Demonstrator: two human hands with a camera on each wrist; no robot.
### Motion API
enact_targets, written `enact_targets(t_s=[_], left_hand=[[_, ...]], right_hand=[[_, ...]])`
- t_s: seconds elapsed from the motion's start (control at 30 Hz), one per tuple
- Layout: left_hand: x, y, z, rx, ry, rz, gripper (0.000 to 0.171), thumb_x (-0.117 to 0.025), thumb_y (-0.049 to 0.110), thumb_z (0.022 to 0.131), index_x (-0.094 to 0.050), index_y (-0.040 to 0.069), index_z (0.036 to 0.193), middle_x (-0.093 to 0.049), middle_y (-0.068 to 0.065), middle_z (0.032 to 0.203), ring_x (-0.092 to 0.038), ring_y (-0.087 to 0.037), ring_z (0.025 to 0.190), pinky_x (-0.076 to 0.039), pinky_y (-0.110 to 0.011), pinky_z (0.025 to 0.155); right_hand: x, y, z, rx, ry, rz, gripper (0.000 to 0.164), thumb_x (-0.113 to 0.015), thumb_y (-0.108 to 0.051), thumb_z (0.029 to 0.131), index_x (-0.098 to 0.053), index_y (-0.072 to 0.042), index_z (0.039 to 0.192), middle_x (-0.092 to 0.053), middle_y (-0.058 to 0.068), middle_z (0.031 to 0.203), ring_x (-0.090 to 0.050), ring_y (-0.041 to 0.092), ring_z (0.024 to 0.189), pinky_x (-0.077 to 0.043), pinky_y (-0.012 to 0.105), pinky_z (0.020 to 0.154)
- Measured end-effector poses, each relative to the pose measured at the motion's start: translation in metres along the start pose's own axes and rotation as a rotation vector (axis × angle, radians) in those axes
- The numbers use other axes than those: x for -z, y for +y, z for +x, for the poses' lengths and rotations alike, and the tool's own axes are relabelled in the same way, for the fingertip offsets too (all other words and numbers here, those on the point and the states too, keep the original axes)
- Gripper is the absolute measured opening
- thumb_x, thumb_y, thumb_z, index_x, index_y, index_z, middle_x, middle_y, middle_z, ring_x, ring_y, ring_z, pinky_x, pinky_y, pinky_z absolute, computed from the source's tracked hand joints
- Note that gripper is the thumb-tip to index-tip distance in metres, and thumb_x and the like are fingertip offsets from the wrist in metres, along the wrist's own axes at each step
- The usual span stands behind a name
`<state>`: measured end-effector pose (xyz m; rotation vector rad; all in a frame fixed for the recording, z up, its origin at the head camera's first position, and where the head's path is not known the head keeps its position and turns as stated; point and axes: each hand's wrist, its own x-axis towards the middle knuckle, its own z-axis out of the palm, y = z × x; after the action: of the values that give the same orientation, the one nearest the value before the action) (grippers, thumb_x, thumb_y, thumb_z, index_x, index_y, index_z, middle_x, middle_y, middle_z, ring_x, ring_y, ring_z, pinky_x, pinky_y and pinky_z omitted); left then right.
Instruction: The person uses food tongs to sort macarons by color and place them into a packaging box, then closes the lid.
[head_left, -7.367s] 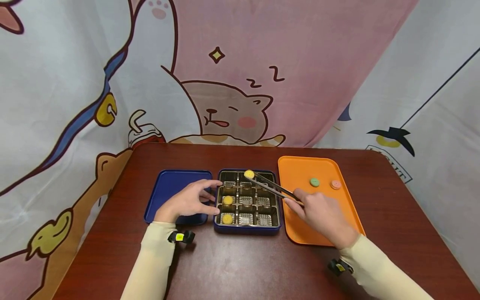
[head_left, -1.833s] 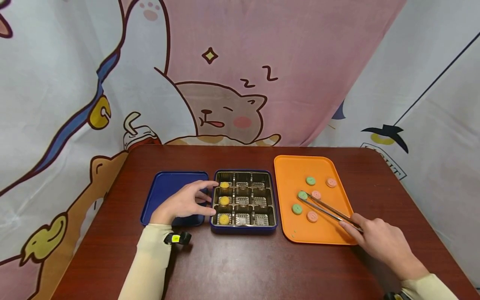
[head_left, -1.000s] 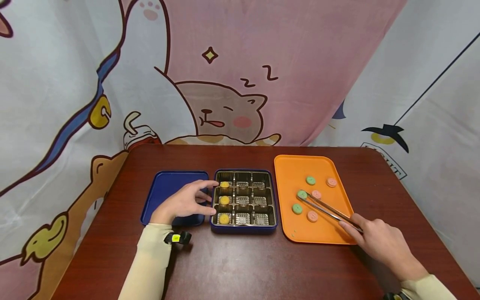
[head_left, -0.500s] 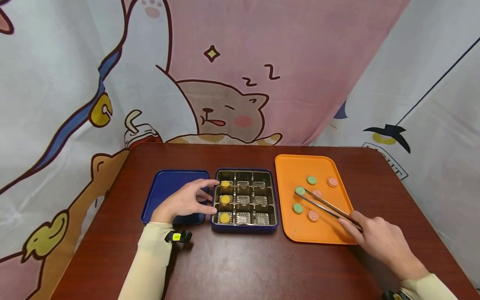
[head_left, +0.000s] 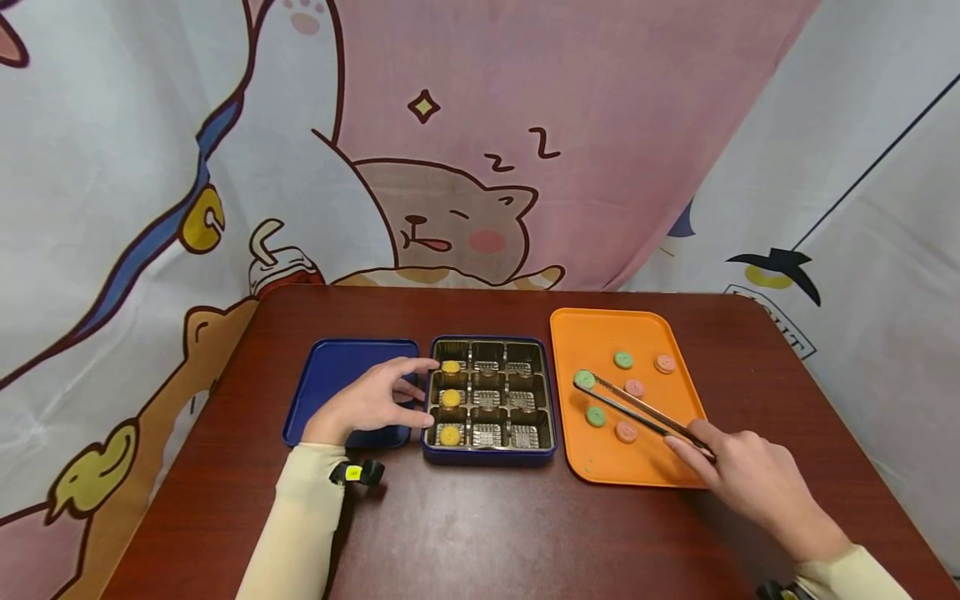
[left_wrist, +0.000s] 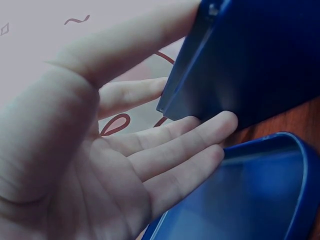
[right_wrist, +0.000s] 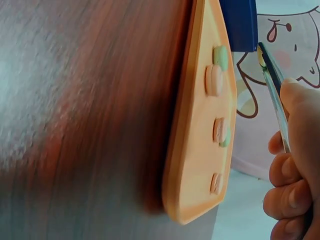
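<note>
Right hand (head_left: 761, 479): fingers curled firmly round the metal tongs (right_wrist: 273, 70). The tongs' tips pinch one green macaron (head_left: 584, 379). In the head view this piece is right of centre, over the left part of the orange tray (head_left: 585, 333); the right wrist view shows the tips raised clear of the tray surface.

Change noted: a second ago the same macaron sat further right, next to the central pink macaron (head_left: 633, 388), with the tongs already at it. It is now lifted and shifted leftward, nearer the divided box (head_left: 491, 457) at the centre of the frame.

Left hand (head_left: 367, 407): fingers extended and spread, thumb and index tip at the box's left wall; nothing is grasped. No material change in its stance.

Box contents: three yellow macarons (head_left: 450, 399), one per compartment, occupy the left column. Lying on the tray: two other green macarons (head_left: 595, 416) and, counting the central one, three pink. A blue lid (head_left: 330, 367) lies left of centre on the worktop (head_left: 480, 533), partly covered by the left hand.

Finding, by judgement: the pick-up of this green piece is achieved; placement is not yet made. The narrow tips leave some risk of slipping.
</note>
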<state>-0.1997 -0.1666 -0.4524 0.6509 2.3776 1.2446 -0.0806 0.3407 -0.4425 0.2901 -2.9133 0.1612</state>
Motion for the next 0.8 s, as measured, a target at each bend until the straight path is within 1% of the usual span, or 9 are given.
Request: enact_targets(t_s=[0.23, 0.37, 0.5, 0.63, 0.7, 0.8], left_hand=[[0.001, 0.001, 0.0, 0.001, -0.002, 0.002, 0.088, -0.09, 0.035, 0.085, -0.046, 0.017, 0.16, -0.045, -0.014, 0.159, -0.069, -0.028, 0.119, -0.056, -0.051, 0.103], [0.001, 0.001, 0.0, 0.003, -0.002, 0.003, 0.088, -0.09, 0.034, 0.086, -0.046, 0.017, 0.16, -0.044, -0.014, 0.159, -0.069, -0.027, 0.12, -0.056, -0.051, 0.103], [0.0, 0.001, 0.0, 0.007, -0.001, 0.004, 0.086, -0.09, 0.031, 0.086, -0.046, 0.016, 0.16, -0.044, -0.014, 0.159, -0.068, -0.027, 0.119, -0.056, -0.052, 0.103], [0.0, 0.0, 0.0, 0.002, 0.001, 0.008, 0.085, -0.089, 0.028, 0.087, -0.046, 0.016, 0.16, -0.044, -0.014, 0.159, -0.068, -0.027, 0.119, -0.056, -0.052, 0.103], [0.0, 0.0, 0.0, -0.001, 0.002, 0.01, 0.085, -0.089, 0.028, 0.087, -0.046, 0.017, 0.16, -0.044, -0.014, 0.159, -0.068, -0.027, 0.119, -0.056, -0.051, 0.103], [0.0, 0.0, 0.0, 0.001, 0.002, 0.012, 0.085, -0.089, 0.029, 0.087, -0.046, 0.018, 0.16, -0.044, -0.014, 0.159, -0.068, -0.026, 0.12, -0.056, -0.051, 0.103]], right_hand=[[0.002, -0.013, 0.002, 0.037, 0.006, 0.005, 0.041, -0.073, -0.049, 0.098, -0.048, -0.025, 0.077, -0.029, -0.01, 0.054, -0.03, 0.009, 0.047, -0.025, 0.029, 0.042], [0.003, -0.02, 0.004, 0.077, 0.013, -0.003, 0.041, -0.073, -0.049, 0.097, -0.047, -0.026, 0.076, -0.029, -0.011, 0.054, -0.029, 0.007, 0.046, -0.024, 0.027, 0.042], [0.003, -0.029, 0.005, 0.121, 0.041, 0.004, 0.041, -0.076, -0.047, 0.096, -0.046, -0.028, 0.075, -0.028, -0.014, 0.055, -0.026, 0.004, 0.046, -0.023, 0.025, 0.041], [0.002, -0.04, 0.008, 0.163, 0.05, 0.012, 0.041, -0.078, -0.046, 0.094, -0.046, -0.029, 0.075, -0.027, -0.016, 0.056, -0.025, 0.002, 0.047, -0.023, 0.023, 0.042], [0.0, -0.045, 0.01, 0.186, 0.05, 0.013, 0.039, -0.079, -0.046, 0.093, -0.048, -0.029, 0.076, -0.027, -0.017, 0.055, -0.025, 0.001, 0.046, -0.024, 0.022, 0.042], [-0.004, -0.053, 0.012, 0.222, 0.053, 0.027, 0.026, -0.079, -0.046, 0.093, -0.062, -0.028, 0.085, -0.03, -0.02, 0.055, -0.027, -0.001, 0.047, -0.025, 0.021, 0.042]])
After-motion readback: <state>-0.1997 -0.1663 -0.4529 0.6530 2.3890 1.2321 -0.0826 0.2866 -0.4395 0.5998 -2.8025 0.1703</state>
